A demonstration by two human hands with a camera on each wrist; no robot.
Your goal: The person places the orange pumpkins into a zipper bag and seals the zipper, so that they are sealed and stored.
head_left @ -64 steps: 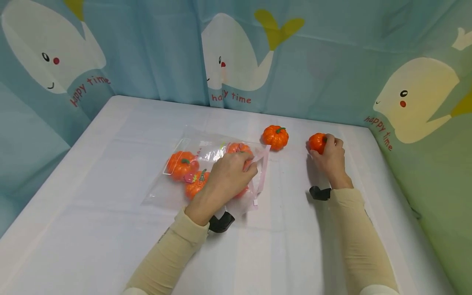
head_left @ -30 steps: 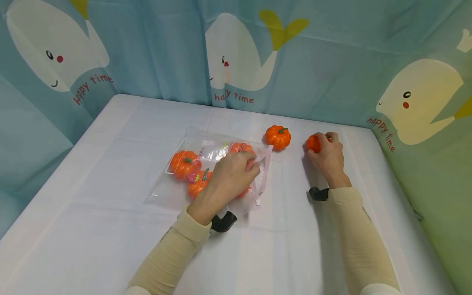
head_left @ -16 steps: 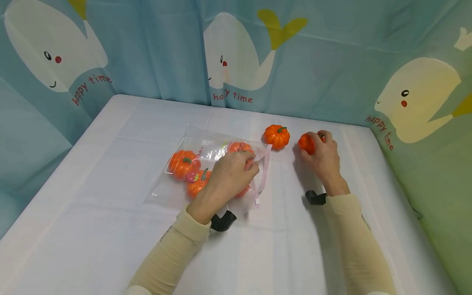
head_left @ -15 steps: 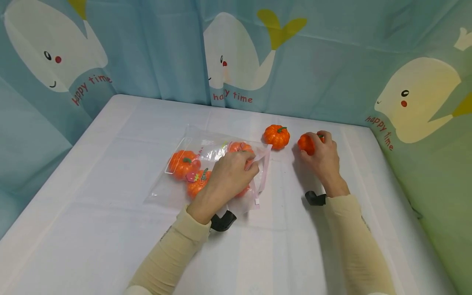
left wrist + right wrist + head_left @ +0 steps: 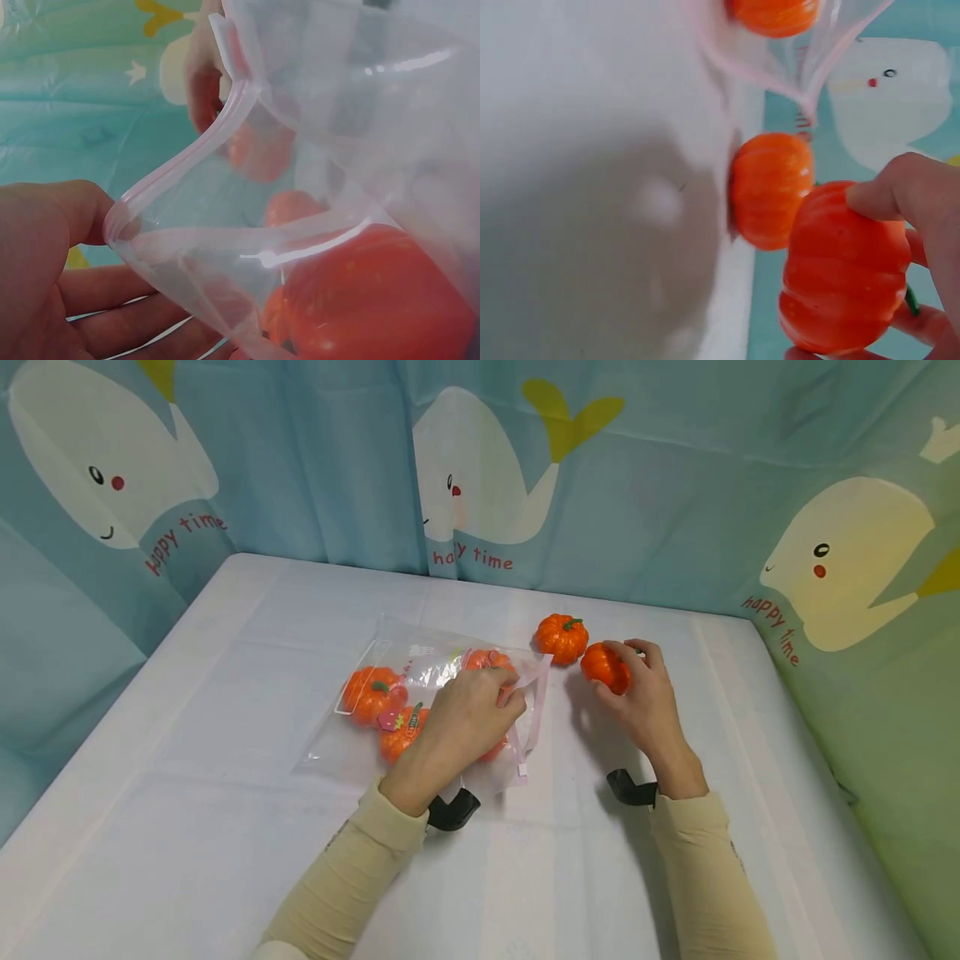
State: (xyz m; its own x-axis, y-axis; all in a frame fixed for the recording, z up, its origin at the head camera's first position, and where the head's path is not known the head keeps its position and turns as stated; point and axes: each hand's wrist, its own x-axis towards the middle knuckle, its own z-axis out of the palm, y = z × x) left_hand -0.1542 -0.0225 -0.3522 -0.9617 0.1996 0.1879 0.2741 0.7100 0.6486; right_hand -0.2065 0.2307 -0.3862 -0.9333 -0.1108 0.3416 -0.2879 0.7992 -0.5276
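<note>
orange pumpkin: raised over the surface, grip of the right hand curled round it, near a second pumpkin. left hand pinches the clear bag at its pink-edged mouth (several pumpkins visible inside).

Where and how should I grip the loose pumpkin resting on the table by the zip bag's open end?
Probably around the widest part of the pumpkin, on opposite ribbed sides, coming from above and the right: it sits squat, its short stem on top, and the zip bag lies close on its left.
</note>
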